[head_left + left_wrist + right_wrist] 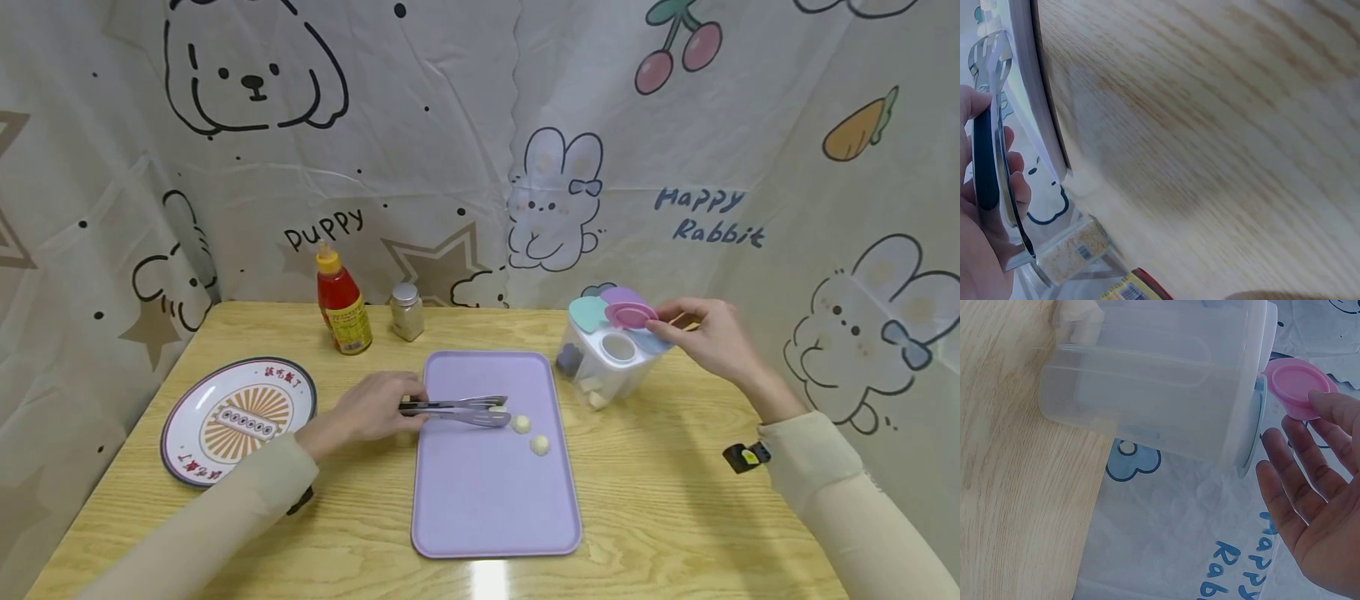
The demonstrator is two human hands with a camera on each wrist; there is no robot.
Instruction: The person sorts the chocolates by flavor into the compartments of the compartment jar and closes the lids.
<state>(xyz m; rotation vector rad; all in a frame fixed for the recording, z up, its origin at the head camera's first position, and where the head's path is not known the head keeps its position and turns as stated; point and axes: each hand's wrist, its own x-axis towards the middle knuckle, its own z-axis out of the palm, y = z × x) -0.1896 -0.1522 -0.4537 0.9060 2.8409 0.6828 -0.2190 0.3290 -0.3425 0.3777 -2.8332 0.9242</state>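
Observation:
My left hand (381, 406) grips metal tongs (468, 416) with dark handles, held level above the left side of a lilac tray (491, 508). On the tray, small pale balls (539, 445) lie by the tong tips, one partly hidden behind them. At the right, my right hand (708, 333) pinches the raised pink lid (1300, 384) of a clear storage box (611, 379) between thumb and forefinger, its other fingers spread. Beneath that lid a round opening (618, 347) shows. The box's teal lid (588, 314) lies flat. Inside are pale pieces (595, 395) and dark ones (570, 358).
A white patterned plate (180, 425) lies at the left. Behind it stand a red sauce bottle (341, 304) with a yellow cap and a small shaker jar (407, 313). A printed curtain (450, 108) hangs along the wooden table's (660, 517) back edge.

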